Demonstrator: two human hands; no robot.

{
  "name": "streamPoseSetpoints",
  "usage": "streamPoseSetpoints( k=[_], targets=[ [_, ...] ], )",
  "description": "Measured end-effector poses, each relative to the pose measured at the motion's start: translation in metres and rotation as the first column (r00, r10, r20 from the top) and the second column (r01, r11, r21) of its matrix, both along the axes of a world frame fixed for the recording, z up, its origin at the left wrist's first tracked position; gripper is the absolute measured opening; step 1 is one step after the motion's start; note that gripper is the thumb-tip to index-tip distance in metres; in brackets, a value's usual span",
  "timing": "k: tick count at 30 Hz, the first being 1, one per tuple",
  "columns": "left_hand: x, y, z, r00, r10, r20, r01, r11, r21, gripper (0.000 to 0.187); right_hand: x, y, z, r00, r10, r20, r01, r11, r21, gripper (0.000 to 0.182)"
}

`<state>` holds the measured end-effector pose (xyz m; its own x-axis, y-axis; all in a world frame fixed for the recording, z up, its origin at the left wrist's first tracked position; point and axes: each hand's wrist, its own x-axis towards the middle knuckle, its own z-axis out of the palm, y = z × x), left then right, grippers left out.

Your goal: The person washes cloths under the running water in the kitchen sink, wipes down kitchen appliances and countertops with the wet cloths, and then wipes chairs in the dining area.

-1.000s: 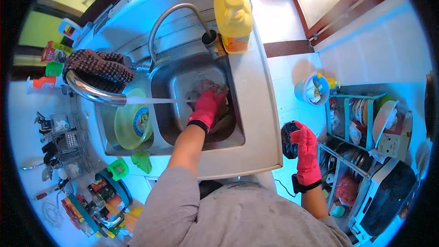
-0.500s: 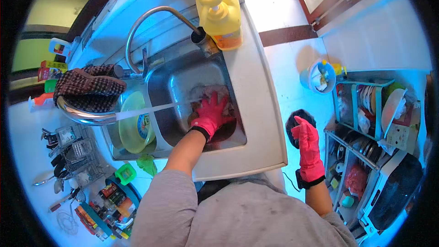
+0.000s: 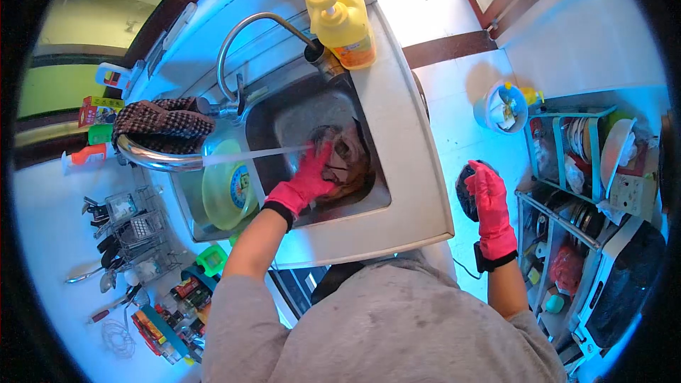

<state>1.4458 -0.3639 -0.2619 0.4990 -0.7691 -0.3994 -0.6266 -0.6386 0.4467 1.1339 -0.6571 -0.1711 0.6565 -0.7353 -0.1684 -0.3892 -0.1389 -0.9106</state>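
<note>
My left hand [image 3: 310, 177], in a pink rubber glove, is inside the steel sink [image 3: 284, 110]. Its fingers are stretched and apart, at the left edge of a wet, brownish lump [image 3: 349, 159] whose kind I cannot make out. A stream of water [image 3: 259, 155] runs from the chrome faucet [image 3: 159, 161] toward those fingers. My right hand [image 3: 491, 206], gloved in the same pink, is raised to the right of the counter, apart from the sink. Its fingers point upward, and nothing shows in it. Behind it a dark round object [image 3: 466, 193] is partly hidden.
A yellow pump bottle [image 3: 340, 21] stands at the sink's far corner. Left of the basin lies a pale green bowl [image 3: 221, 202]; a checked cloth [image 3: 163, 125] drapes over the faucet. On the right are a waste bin [image 3: 489, 117] and a dish rack [image 3: 557, 184].
My left hand has slid leftward off the lump's top, so more of the lump shows. My right hand stays raised in much the same pose. The whole view has shifted slightly.
</note>
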Motion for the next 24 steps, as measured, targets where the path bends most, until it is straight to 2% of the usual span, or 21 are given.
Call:
streamPoseSetpoints(
  k=[3, 5, 6, 8, 10, 11, 12, 14, 15, 17, 18, 19, 21, 22, 24],
  targets=[
    [-0.02, -0.022, -0.001, 0.972, -0.185, -0.146, 0.191, 0.981, 0.026, 0.093, 0.002, 0.003, 0.0, 0.999, -0.012, -0.034, 0.014, 0.999, 0.043, 0.03],
    [-0.043, -0.045, 0.01, 0.981, -0.194, -0.012, 0.193, 0.969, 0.157, 0.094, 0.004, 0.007, -0.005, 0.998, -0.029, -0.06, 0.033, 0.998, 0.063, 0.03],
    [-0.047, -0.05, 0.008, 0.982, -0.187, -0.02, 0.188, 0.969, 0.158, 0.094, 0.003, 0.01, -0.009, 0.996, -0.025, -0.08, 0.031, 0.997, 0.071, 0.03],
    [-0.049, -0.065, 0.005, 0.999, -0.046, 0.006, 0.042, 0.946, 0.321, 0.086, 0.007, 0.012, -0.015, 0.994, -0.02, -0.106, 0.028, 0.997, 0.071, 0.031],
    [-0.047, -0.078, 0.009, 1.0, 0.001, -0.011, 0.003, 0.927, 0.374, 0.086, 0.011, 0.02, -0.015, 0.993, -0.014, -0.117, 0.029, 0.992, 0.125, 0.031],
    [-0.045, -0.08, 0.012, 0.999, 0.046, -0.01, -0.037, 0.905, 0.424, 0.086, 0.015, 0.023, -0.015, 0.994, -0.021, -0.11, 0.044, 0.977, 0.21, 0.03],
    [-0.04, -0.078, 0.01, 0.998, 0.059, -0.007, -0.05, 0.904, 0.424, 0.086, 0.016, 0.026, -0.017, 0.994, -0.008, -0.107, 0.03, 0.977, 0.21, 0.03],
    [-0.027, -0.079, 0.006, 0.991, 0.066, -0.119, -0.006, 0.892, 0.453, 0.087, 0.025, 0.028, -0.014, 0.992, 0.089, -0.093, -0.074, 0.984, 0.162, 0.028],
    [-0.026, -0.081, 0.006, 0.991, 0.071, -0.115, -0.013, 0.898, 0.44, 0.087, 0.028, 0.03, -0.008, 0.988, 0.14, -0.058, -0.144, 0.987, -0.072, 0.028],
    [-0.026, -0.085, 0.014, 0.993, 0.112, -0.035, -0.09, 0.92, 0.381, 0.082, 0.023, 0.031, -0.005, 0.99, 0.136, -0.043, -0.139, 0.989, -0.049, 0.027],
    [-0.021, -0.08, 0.002, 0.994, 0.106, -0.019, -0.093, 0.927, 0.363, 0.082, 0.023, 0.03, -0.004, 0.992, 0.126, -0.029, -0.127, 0.992, -0.014, 0.027],
    [-0.012, -0.069, -0.025, 1.0, -0.003, 0.0, 0.003, 0.99, 0.142, 0.072, 0.018, 0.031, -0.001, 0.996, 0.09, -0.021, -0.09, 0.996, -0.001, 0.026],
    [-0.018, -0.05, -0.027, 0.995, -0.099, 0.026, 0.101, 0.992, -0.071, 0.063, 0.014, 0.03, 0.014, 0.997, 0.078, -0.029, -0.078, 0.997, 0.004, 0.026],
    [-0.023, -0.043, -0.007, 0.966, 0.131, -0.221, -0.177, 0.964, -0.199, 0.058, 0.015, 0.03, 0.019, 0.997, 0.073, -0.035, -0.072, 0.997, 0.014, 0.026],
    [-0.02, -0.036, 0.05, 0.831, 0.307, -0.464, -0.457, 0.853, -0.253, 0.053, 0.009, 0.026, 0.012, 0.994, 0.096, -0.046, -0.097, 0.995, -0.029, 0.027]
  ],
)
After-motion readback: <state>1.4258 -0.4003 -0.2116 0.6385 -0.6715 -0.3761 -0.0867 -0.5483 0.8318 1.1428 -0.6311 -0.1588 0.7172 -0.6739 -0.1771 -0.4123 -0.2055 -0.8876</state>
